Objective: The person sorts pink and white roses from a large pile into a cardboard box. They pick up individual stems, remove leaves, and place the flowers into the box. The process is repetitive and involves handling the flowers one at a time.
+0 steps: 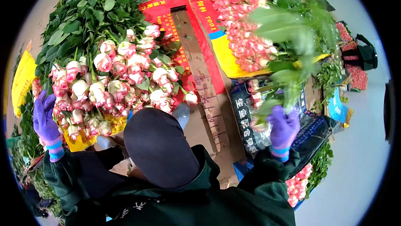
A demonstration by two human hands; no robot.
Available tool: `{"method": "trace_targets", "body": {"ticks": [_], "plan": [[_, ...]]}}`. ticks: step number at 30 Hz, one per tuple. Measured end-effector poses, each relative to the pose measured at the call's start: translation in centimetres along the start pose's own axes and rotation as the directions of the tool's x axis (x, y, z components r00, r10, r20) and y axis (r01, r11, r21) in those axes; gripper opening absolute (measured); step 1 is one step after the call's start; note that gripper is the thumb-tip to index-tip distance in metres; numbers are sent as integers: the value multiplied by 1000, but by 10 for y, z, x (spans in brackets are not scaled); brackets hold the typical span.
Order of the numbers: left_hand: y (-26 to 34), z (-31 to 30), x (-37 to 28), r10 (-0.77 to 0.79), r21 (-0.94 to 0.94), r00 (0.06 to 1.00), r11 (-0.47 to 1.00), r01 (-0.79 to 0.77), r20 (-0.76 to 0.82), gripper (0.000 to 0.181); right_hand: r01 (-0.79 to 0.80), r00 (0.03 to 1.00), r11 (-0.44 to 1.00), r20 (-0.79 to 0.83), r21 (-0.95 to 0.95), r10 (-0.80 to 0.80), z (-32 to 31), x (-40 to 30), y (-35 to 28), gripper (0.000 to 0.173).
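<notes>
My right hand (283,129), in a purple glove with a blue-banded cuff, grips a leafy rose stem (294,85). The stem's leaves are blurred by motion, and where its bloom lies I cannot tell. Below it are a dark printed plastic sack (313,132) and a few pink-edged roses (255,93). My left hand (47,116), gloved alike, is raised at the left edge of a big heap of white-and-pink roses (119,85). Its fingers are spread apart and I see nothing in them. The heap's dark green foliage (91,16) points away from me.
A wooden board with ruled marks (203,91) lies in the middle, partly over a red printed sack (156,9). Beyond it, pink roses (241,28) are stacked on a yellow-and-red sack (224,56). More pink roses (299,185) lie at lower right. A dark cap (159,147) covers the lower middle.
</notes>
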State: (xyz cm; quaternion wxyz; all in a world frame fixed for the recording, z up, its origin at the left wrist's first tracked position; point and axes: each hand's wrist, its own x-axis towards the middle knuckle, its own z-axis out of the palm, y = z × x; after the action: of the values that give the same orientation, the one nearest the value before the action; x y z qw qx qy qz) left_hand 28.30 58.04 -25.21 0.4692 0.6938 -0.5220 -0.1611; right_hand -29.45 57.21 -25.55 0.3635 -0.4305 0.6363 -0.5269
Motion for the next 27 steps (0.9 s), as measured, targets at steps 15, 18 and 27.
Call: {"method": "trace_targets", "body": {"ticks": [15,18,27], "plan": [[4,-44,-10,163,544,975,810,-218,148,34,-228,406,953,-871,198,278,-135,84,252,17],[-8,-46,-16,237,376,962,886,-272,138,33,-284,403,932,-854,225,329,-145,81,267,21],[10,-20,-7,-1,251,1000,968,-2,12,31,-460,479,885,-818,75,319,-160,61,260,34]]}}
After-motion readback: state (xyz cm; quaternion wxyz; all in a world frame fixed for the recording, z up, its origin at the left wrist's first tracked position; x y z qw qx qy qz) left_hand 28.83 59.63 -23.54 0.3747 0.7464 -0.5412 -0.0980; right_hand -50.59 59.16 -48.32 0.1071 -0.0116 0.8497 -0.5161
